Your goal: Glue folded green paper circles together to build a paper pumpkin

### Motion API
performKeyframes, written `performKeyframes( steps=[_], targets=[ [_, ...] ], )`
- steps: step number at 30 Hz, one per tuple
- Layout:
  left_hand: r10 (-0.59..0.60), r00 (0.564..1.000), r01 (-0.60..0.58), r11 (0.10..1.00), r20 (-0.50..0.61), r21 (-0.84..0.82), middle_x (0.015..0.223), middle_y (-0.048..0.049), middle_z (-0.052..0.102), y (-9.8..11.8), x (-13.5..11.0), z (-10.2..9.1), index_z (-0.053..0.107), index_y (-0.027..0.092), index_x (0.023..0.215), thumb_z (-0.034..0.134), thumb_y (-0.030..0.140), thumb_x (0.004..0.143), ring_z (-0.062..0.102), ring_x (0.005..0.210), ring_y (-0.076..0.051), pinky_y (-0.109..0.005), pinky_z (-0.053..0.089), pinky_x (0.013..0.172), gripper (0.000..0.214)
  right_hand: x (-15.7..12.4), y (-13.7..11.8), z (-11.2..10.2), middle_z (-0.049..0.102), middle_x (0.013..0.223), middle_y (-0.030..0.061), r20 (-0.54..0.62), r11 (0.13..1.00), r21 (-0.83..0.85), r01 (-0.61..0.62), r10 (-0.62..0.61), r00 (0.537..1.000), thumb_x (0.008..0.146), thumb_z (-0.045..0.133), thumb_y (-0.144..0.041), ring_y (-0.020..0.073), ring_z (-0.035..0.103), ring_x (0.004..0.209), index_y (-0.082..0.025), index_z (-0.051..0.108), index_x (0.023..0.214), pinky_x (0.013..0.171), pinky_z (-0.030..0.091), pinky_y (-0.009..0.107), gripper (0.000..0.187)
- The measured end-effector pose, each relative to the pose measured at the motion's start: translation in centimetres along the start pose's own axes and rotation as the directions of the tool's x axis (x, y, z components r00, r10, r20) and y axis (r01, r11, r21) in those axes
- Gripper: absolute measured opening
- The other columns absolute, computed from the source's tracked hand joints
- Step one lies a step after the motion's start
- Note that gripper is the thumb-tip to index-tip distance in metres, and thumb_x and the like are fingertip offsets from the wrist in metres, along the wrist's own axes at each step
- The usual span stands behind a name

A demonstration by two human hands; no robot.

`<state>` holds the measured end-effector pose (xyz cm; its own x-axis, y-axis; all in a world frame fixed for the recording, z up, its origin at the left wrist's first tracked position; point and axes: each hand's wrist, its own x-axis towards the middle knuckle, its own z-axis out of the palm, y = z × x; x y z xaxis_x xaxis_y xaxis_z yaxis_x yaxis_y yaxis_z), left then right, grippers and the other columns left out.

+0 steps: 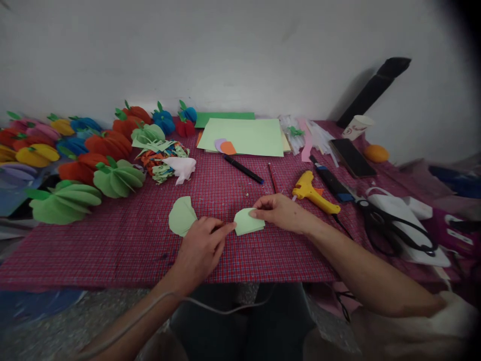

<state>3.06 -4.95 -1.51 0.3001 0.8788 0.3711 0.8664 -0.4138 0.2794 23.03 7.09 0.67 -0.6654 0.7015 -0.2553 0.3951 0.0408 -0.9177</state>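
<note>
The right hand (281,211) pinches the paper (246,224) between thumb and fingers, just below the centre of the frame. The paper's long axis runs roughly left to right, its straight edge facing the bottom and its curved edge the top. The left hand (201,245) has its fingers apart, index fingertip at the paper's left corner; beside it lies the disc (181,216). The glue gun (311,193) lies right of centre, the sheets (255,133) at upper centre.

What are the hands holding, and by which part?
The right hand pinches the cut pale green paper by its upper right corner; the left hand appears to touch its left edge.
</note>
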Motion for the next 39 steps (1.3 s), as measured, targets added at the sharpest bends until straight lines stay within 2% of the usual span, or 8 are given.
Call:
performKeyframes(
  steps=[8, 16, 25, 29, 32, 39],
  targets=[
    [0.009, 0.997, -0.01, 1.0, 0.075, 0.014, 0.09, -0.0068, 0.057, 0.2, 0.0, -0.2, 0.061, 0.022, 0.111, 0.046, 0.01, 0.082, 0.048, 0.081, -0.019, -0.038, 0.043, 0.071, 0.035, 0.0, 0.1, -0.1, 0.059, 0.065, -0.001, 0.009, 1.0, -0.023, -0.01, 0.01, 1.0, 0.075, 0.061, -0.029, 0.0111, 0.05, 0.058, -0.017, 0.063, 0.073, 0.057, 0.04, 0.026, 0.013],
    [0.012, 0.998, -0.013, 1.0, 0.059, 0.018, 0.089, -0.0056, 0.057, 0.3, 0.0, -0.3, 0.062, 0.023, 0.108, 0.046, 0.011, 0.082, 0.048, 0.079, -0.019, -0.036, 0.042, 0.069, 0.033, 0.0, -0.1, 0.0, 0.059, 0.064, -0.0004, 0.013, 1.0, -0.012, -0.024, 0.024, 1.0, 0.073, 0.062, -0.028, 0.0111, 0.049, 0.057, -0.016, 0.063, 0.072, 0.055, 0.039, 0.025, 0.012],
    [-0.031, 0.995, 0.031, 1.0, -0.093, -0.004, 0.091, -0.0067, 0.059, 0.3, -0.2, -0.6, 0.061, 0.019, 0.107, 0.049, 0.01, 0.08, 0.051, 0.083, -0.019, -0.037, 0.044, 0.073, 0.03, -0.2, -0.3, -0.9, 0.056, 0.061, -0.003, -0.108, 0.992, 0.106, -0.061, 0.073, 0.991, 0.072, 0.065, -0.03, 0.0102, 0.048, 0.055, -0.02, 0.06, 0.067, 0.054, 0.038, 0.025, 0.013],
    [0.005, 0.998, -0.005, 1.0, -0.064, 0.009, 0.1, -0.0076, 0.059, 0.4, -0.1, -0.7, 0.058, 0.019, 0.112, 0.048, 0.007, 0.08, 0.051, 0.087, -0.02, -0.039, 0.044, 0.075, 0.037, -0.3, -0.3, -0.8, 0.058, 0.063, -0.0024, -0.043, 0.997, 0.07, -0.046, 0.049, 0.998, 0.071, 0.066, -0.033, 0.0106, 0.05, 0.058, -0.019, 0.062, 0.067, 0.057, 0.04, 0.025, 0.015],
    [0.032, 0.999, -0.031, 0.999, -0.039, 0.033, 0.103, -0.0081, 0.059, 0.4, -0.1, -0.7, 0.058, 0.02, 0.113, 0.048, 0.005, 0.078, 0.05, 0.087, -0.021, -0.04, 0.044, 0.074, 0.039, -0.4, -0.4, -0.4, 0.058, 0.061, -0.0021, -0.031, 0.999, 0.016, -0.033, 0.034, 0.999, 0.07, 0.067, -0.037, 0.0107, 0.049, 0.056, -0.018, 0.064, 0.068, 0.054, 0.038, 0.025, 0.019],
    [0.059, 0.998, -0.058, 0.996, -0.008, 0.069, 0.096, -0.0073, 0.059, 0.3, 0.1, -0.4, 0.061, 0.021, 0.109, 0.048, 0.006, 0.079, 0.048, 0.082, -0.021, -0.039, 0.043, 0.07, 0.036, -0.3, -0.4, 0.0, 0.06, 0.063, -0.0003, -0.022, 0.998, -0.056, -0.019, 0.018, 1.0, 0.073, 0.065, -0.036, 0.0116, 0.051, 0.057, -0.017, 0.065, 0.07, 0.054, 0.039, 0.025, 0.019]
  ],
)
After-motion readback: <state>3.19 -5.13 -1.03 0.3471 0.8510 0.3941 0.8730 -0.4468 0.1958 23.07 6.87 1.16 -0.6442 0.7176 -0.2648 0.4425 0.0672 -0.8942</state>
